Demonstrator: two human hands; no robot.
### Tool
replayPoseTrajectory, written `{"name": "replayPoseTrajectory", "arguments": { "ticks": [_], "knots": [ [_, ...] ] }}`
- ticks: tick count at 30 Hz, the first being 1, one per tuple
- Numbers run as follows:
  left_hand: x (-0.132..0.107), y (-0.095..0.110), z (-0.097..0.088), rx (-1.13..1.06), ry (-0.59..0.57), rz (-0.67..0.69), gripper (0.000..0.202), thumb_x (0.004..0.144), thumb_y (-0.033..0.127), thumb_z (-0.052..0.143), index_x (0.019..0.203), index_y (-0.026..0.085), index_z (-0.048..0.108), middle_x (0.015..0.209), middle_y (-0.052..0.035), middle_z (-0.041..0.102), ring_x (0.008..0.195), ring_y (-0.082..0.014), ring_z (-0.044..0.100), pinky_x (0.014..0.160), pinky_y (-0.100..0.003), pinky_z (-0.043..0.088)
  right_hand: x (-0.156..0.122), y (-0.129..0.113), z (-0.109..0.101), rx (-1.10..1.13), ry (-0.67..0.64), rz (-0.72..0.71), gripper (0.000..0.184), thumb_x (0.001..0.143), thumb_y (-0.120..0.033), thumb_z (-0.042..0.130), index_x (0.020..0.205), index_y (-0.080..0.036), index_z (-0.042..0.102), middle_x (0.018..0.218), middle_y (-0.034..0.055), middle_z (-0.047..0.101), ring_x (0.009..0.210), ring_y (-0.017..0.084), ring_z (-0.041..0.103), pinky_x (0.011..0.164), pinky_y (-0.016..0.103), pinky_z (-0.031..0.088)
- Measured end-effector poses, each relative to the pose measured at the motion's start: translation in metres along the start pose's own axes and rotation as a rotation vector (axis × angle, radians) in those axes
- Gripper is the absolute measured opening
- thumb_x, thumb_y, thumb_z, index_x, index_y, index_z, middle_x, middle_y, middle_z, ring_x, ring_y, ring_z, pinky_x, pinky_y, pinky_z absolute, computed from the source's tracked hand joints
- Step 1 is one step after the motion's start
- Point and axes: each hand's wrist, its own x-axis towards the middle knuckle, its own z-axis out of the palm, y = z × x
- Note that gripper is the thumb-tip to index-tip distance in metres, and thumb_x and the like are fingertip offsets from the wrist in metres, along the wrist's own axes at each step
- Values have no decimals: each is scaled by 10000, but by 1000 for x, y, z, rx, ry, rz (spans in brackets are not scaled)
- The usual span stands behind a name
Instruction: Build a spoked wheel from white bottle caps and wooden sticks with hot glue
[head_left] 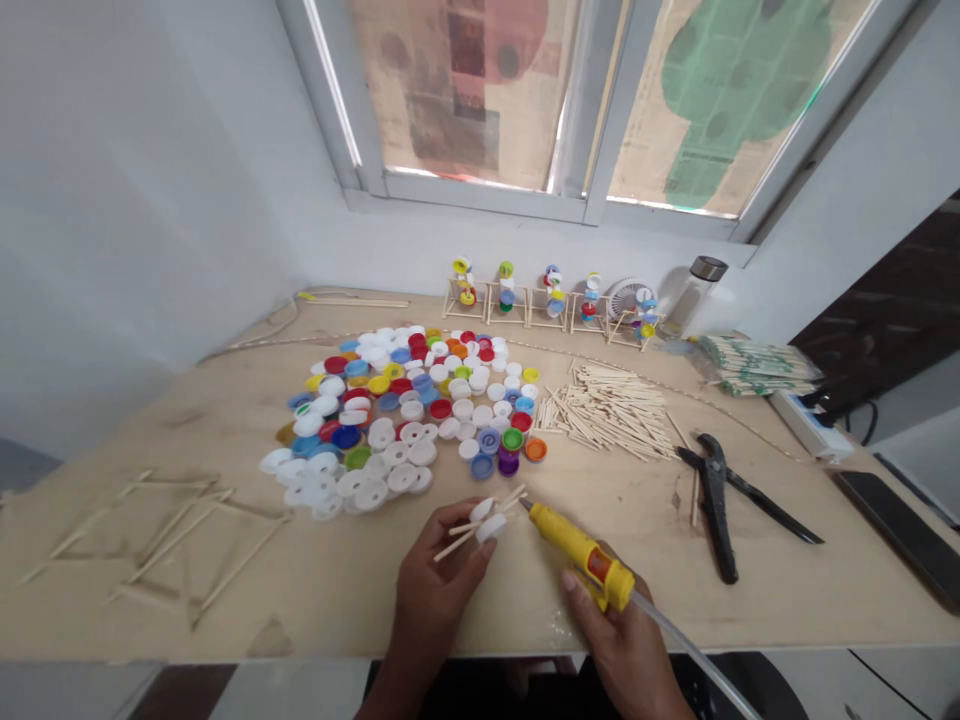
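My left hand (pixel 442 560) is closed around a small piece made of white bottle caps (pixel 491 527) with thin wooden sticks (pixel 455 543) running through or between them. In my right hand (pixel 619 620) is a yellow hot glue gun (pixel 574 540), gripped by its handle. Its dark nozzle points left and sits close to the stick ends beside the caps; whether it touches them I cannot tell. A long clear glue stick (pixel 694 650) trails from the gun's back end. Just beyond my hands lies a spread of bottle caps (pixel 405 400) in many colours.
Loose wooden sticks (pixel 615 410) are heaped right of the caps. Pliers (pixel 716 510) and a phone (pixel 900 535) lie at the right. Stick frames (pixel 165 540) lie at the left. Several finished cap wheels on stands (pixel 506 290), a small fan (pixel 630 298) and a bottle (pixel 694 295) line the wall.
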Motion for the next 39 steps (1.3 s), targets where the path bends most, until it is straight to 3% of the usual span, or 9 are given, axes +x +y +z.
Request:
{"name": "replayPoseTrajectory", "arguments": {
  "ticks": [5, 14, 22, 30, 39],
  "knots": [
    [0, 2, 0, -40, 3, 3, 278, 662, 384, 687, 867, 210, 618, 995, -52, 715, 901, -211, 679, 850, -324, 540, -1, 1, 2, -16, -21, -6, 362, 843, -481, 539, 831, -145, 673, 757, 80, 684, 647, 202, 640, 581, 248, 503],
    [-1, 1, 0, -41, 11, -2, 325, 659, 428, 686, 884, 201, 624, 987, -65, 719, 882, -222, 682, 821, -331, 551, -1, 3, 0, -57, 5, -41, 351, 860, -458, 528, 812, -144, 677, 859, 106, 704, 789, 226, 661, 641, 235, 515],
    [5, -2, -7, -32, -85, -10, 279, 650, 333, 712, 885, 208, 629, 1007, -48, 711, 895, -204, 679, 828, -302, 543, -1, 8, 2, -90, 14, -26, 376, 846, -483, 536, 816, -137, 679, 820, 98, 700, 728, 215, 655, 625, 234, 513],
    [3, 2, -4, -36, -53, -16, 313, 632, 371, 722, 880, 201, 634, 985, -55, 722, 887, -219, 686, 833, -327, 549, -1, 6, 2, -53, 15, -21, 367, 861, -457, 536, 894, -121, 680, 779, 94, 688, 694, 212, 649, 648, 252, 516],
    [0, 2, 0, -76, 10, -15, 301, 639, 387, 713, 867, 208, 631, 981, -51, 724, 895, -214, 687, 839, -316, 545, -1, 15, 3, -93, 4, -20, 409, 846, -499, 530, 897, -119, 669, 863, 118, 692, 730, 219, 651, 629, 247, 510]
  ]
}}
